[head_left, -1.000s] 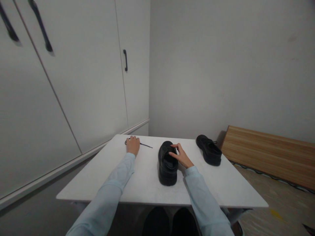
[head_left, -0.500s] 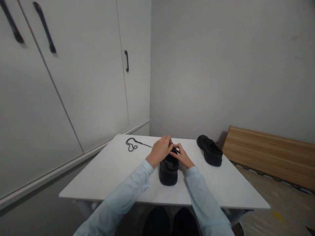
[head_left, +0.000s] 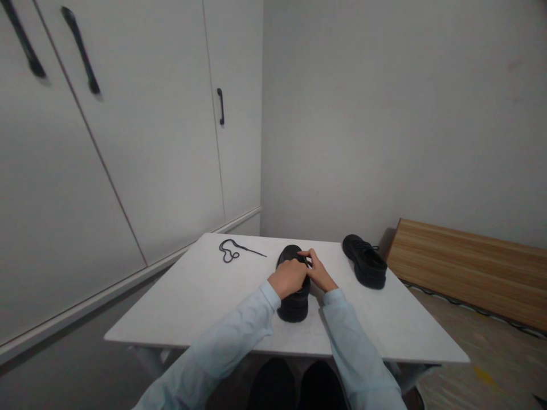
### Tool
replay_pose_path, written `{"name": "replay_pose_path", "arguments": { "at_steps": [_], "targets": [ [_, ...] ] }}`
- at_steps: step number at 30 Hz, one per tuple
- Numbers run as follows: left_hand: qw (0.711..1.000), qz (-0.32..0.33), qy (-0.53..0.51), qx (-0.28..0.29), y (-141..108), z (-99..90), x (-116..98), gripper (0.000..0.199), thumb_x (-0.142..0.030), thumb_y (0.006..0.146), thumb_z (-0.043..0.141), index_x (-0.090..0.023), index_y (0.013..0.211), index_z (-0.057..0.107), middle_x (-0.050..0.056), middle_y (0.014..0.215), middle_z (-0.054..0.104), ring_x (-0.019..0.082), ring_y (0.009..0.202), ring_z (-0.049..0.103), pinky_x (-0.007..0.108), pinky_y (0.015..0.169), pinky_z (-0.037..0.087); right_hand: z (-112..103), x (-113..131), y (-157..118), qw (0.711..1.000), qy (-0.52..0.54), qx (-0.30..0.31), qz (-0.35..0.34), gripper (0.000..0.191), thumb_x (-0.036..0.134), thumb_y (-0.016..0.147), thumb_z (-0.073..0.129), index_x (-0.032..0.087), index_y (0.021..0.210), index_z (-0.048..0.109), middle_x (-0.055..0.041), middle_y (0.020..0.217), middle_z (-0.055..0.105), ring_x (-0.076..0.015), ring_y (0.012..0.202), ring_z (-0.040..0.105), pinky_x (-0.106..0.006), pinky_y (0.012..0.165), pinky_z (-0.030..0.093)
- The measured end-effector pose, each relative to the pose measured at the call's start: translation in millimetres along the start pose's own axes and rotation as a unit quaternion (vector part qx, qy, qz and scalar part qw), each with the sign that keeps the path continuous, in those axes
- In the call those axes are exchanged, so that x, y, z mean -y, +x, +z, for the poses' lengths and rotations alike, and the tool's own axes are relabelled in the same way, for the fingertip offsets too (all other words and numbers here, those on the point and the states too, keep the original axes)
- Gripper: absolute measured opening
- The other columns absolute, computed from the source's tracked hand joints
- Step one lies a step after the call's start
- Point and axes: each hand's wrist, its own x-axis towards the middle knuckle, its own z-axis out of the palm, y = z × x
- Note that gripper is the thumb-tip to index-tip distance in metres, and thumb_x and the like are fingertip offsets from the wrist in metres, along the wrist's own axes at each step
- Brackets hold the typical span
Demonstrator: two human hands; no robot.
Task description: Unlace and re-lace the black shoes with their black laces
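A black shoe (head_left: pixel 293 310) stands on the white table in front of me, its heel towards me and its toe pointing away. Over its opening is my left hand (head_left: pixel 289 277), fingers curled and closed; their tips are hidden at the shoe's right side. My right hand (head_left: pixel 317 271) is at the right side of the same shoe, thumb and bent forefinger closed on the edge of its lacing flap. A loose black shoelace (head_left: pixel 243 247) lies curled on the table to the left, apart from both hands.
A second black shoe (head_left: pixel 368 266), with a lace in it, stands at the table's right edge. The white table (head_left: pixel 179 307) is close to white cupboards (head_left: pixel 171 142) on the left. A wooden panel (head_left: pixel 465 273) leans against the wall at right.
My left hand has moved back towards me and down from the front of the shoe to its opening, uncovering the toe and the lace's end. My right hand stays almost in place.
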Motion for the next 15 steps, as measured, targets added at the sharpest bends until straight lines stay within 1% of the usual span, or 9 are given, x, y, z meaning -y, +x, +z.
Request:
{"name": "replay_pose_path", "arguments": {
  "at_steps": [3,6,10,15],
  "targets": [
    [0.999,-0.004,0.003,0.032,4.8,-3.3,-1.2,0.027,-0.015,0.083,0.046,-0.007,0.097,0.068,0.022,0.092,0.069,0.031,0.093,0.067,0.038,0.078,0.054,-0.9,0.2,0.1,1.000,0.000,0.005,-0.003,0.035,0.032,0.069,0.066,0.022,0.099,0.051,-0.0070,0.110,0.056,-0.0234,0.112,0.051,-0.041,0.099,0.038],
    [0.998,-0.013,0.006,0.069,10.3,-4.3,-2.1,0.029,-0.016,0.081,0.047,-0.009,0.101,0.067,0.021,0.099,0.069,0.032,0.098,0.066,0.041,0.080,0.054,-1.6,1.3,0.1,1.000,0.006,0.008,-0.001,0.036,0.033,0.068,0.067,0.022,0.098,0.051,-0.0070,0.111,0.056,-0.0237,0.112,0.051,-0.041,0.099,0.038],
    [0.995,-0.014,0.014,0.097,19.1,1.7,-1.3,0.029,-0.017,0.080,0.050,-0.011,0.104,0.066,0.019,0.104,0.069,0.032,0.101,0.064,0.042,0.084,0.053,-1.8,4.0,-0.3,1.000,0.005,0.009,0.002,0.035,0.034,0.069,0.066,0.022,0.097,0.051,-0.0073,0.112,0.057,-0.0239,0.112,0.051,-0.043,0.100,0.037],
    [0.991,-0.010,0.015,0.133,24.9,9.8,1.0,0.037,-0.017,0.079,0.053,-0.009,0.115,0.060,0.020,0.111,0.066,0.032,0.105,0.062,0.043,0.087,0.051,-1.7,7.1,-1.0,1.000,-0.008,0.007,0.011,0.036,0.039,0.070,0.067,0.022,0.097,0.052,-0.0077,0.111,0.058,-0.0247,0.112,0.052,-0.044,0.100,0.037]
  ]
}}
